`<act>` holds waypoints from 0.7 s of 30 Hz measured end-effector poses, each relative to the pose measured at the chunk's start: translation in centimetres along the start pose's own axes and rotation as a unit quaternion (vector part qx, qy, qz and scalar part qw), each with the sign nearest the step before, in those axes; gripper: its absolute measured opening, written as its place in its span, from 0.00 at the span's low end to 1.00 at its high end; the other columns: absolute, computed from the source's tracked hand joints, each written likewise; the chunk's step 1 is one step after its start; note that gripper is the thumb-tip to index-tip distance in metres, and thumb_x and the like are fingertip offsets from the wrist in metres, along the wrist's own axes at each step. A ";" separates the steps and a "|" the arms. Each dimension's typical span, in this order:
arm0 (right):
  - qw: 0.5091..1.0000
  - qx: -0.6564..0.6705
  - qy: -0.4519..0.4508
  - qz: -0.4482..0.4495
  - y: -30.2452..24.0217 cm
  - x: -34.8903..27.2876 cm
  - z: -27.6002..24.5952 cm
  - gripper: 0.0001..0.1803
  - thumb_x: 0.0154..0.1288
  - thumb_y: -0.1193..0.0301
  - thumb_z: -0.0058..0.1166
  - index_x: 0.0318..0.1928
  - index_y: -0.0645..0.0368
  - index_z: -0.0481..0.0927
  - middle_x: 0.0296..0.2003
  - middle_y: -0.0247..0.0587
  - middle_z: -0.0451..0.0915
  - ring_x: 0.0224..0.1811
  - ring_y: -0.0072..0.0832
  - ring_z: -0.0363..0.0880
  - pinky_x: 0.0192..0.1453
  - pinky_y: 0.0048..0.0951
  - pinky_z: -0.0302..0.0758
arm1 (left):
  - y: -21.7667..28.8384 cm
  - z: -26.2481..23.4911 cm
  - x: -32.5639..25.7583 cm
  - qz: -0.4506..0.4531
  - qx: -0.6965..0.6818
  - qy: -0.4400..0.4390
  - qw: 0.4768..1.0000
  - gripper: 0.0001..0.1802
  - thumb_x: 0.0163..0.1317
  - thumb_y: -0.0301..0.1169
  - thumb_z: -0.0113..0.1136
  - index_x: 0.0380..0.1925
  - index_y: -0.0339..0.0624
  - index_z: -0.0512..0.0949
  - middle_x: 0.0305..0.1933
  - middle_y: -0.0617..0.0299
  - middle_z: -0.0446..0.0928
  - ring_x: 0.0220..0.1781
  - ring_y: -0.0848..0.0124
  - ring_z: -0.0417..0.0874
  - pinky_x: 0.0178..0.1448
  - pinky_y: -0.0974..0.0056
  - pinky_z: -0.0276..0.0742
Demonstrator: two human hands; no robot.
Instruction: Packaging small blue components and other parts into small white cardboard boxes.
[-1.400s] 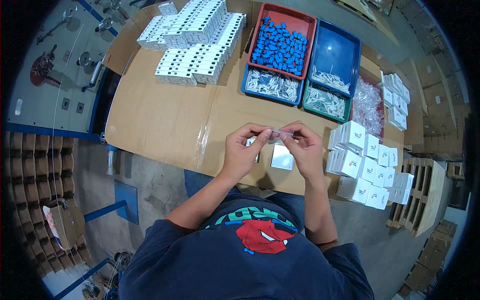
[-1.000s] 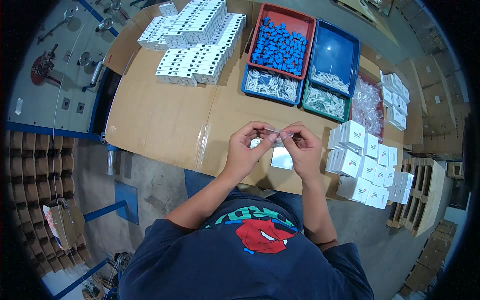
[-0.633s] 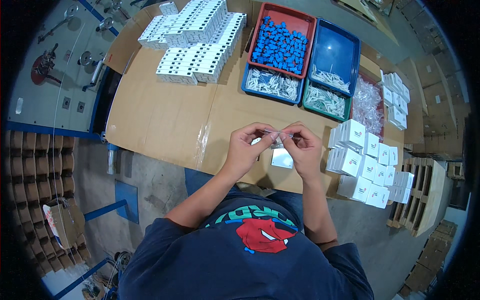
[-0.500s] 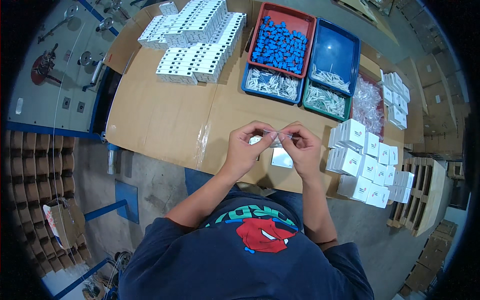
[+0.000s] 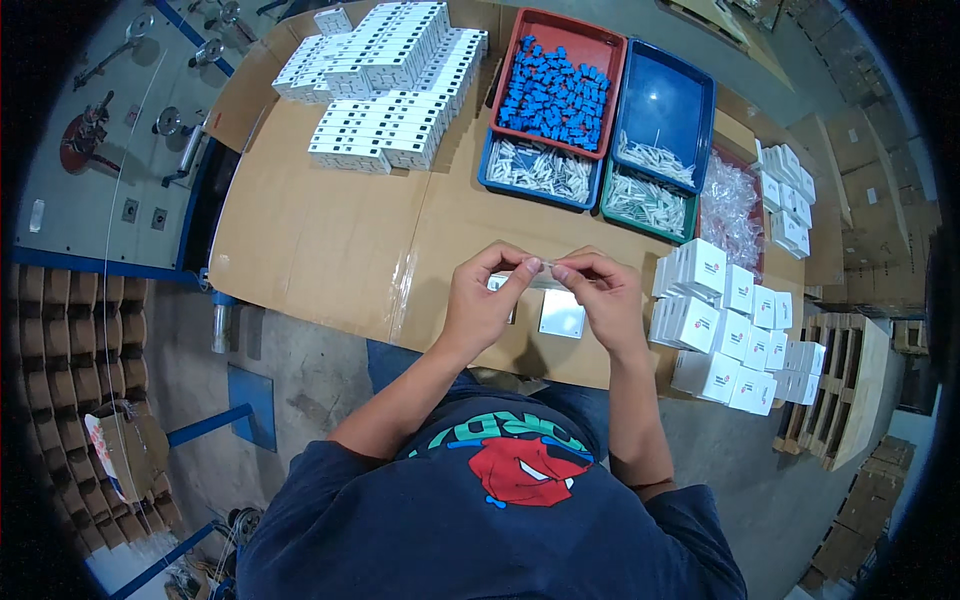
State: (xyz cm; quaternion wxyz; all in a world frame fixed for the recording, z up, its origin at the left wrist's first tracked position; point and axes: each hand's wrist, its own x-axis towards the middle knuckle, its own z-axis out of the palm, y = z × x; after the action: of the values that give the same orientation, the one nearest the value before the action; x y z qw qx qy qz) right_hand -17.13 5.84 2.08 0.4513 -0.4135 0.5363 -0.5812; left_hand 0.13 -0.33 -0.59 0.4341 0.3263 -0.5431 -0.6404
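Both hands, left (image 5: 487, 300) and right (image 5: 605, 297), pinch a small clear bag (image 5: 545, 275) (contents unclear) above the cardboard (image 5: 330, 230); finished boxes (image 5: 385, 60) stacked, loose parts (image 5: 555, 95) remain.

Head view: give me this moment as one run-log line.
left hand: pinching clear bag | right hand: pinching same bag | below: white box on cardboard table | trays: beyond hands

small clear item (image 5: 545, 270) pinched between the fingertips (image 5: 527, 268) too small to identify, its ends hidden behind the fingers
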 end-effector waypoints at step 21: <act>0.992 0.098 0.044 0.073 2.0 0.3 -1.6 0.07 0.71 0.76 0.62 0.45 0.66 0.85 0.30 0.35 0.84 0.26 0.18 0.79 0.27 0.20 0.73 | -2.4 -2.2 1.2 -0.163 -0.154 -0.118 0.967 0.12 0.76 0.32 0.61 0.52 0.37 0.78 0.46 0.60 0.85 0.46 0.75 0.86 0.50 0.69 0.81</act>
State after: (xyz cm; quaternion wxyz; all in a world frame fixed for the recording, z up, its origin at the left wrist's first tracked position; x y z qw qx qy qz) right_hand -18.55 5.91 -0.06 0.5066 -0.3015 0.5249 -0.6140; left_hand 1.13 -2.22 -3.34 0.3019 0.2617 -0.4251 -0.8122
